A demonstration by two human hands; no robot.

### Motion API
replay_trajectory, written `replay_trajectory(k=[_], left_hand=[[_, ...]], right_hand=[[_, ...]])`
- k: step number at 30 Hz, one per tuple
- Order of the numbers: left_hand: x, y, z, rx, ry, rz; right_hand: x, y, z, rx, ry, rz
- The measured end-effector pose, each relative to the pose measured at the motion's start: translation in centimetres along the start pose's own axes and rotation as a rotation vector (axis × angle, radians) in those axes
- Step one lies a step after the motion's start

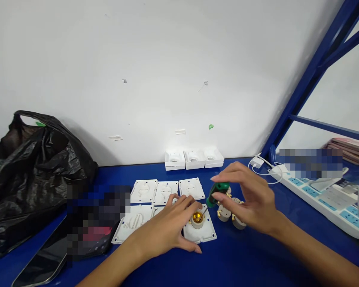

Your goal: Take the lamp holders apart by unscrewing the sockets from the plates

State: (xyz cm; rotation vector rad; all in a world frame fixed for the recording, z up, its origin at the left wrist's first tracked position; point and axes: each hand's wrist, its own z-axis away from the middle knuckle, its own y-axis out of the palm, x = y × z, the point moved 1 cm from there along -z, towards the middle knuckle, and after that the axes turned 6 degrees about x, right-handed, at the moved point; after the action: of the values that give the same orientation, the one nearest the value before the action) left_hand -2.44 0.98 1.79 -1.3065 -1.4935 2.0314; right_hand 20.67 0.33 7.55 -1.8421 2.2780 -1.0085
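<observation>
My left hand (pixel 170 227) rests on a white square lamp-holder plate (pixel 201 232) on the blue table, fingers curled round its brass-lined socket (pixel 197 217) and holding it down. My right hand (pixel 248 197) pinches the green handle of a small screwdriver (pixel 215 193) between thumb and fingers; the tip points down into the socket. Several loose grey-white socket parts (pixel 229 213) lie just right of the plate, under my right hand.
More white plates (pixel 155 191) lie flat left of my hand; three assembled ones (pixel 194 158) stand by the wall. A black plastic bag (pixel 32 167) and a phone (pixel 44 257) sit at the left. A white power strip (pixel 323 199) and blue shelf frame (pixel 314 71) are on the right.
</observation>
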Motion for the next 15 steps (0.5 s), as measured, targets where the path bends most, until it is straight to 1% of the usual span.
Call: replay_trajectory(k=[3,8,11,15], left_hand=[[0.0,0.6,0.2,-0.024,-0.014,0.026],[1.0,2.0,0.0,-0.068,-0.004,0.056],[1.6,2.2,-0.2,-0.056,0.015,0.042],[1.7,1.7,-0.1,-0.05,0.044,0.075]], right_hand=[[0.2,1.4,-0.3,0.117,-0.049,0.025],[-1.0,2.9,0.6,0.218,0.035,0.027],[-1.5,2.9,1.8,0.242,0.089,0.022],[-1.8,2.4,2.8,0.222,0.124,0.049]])
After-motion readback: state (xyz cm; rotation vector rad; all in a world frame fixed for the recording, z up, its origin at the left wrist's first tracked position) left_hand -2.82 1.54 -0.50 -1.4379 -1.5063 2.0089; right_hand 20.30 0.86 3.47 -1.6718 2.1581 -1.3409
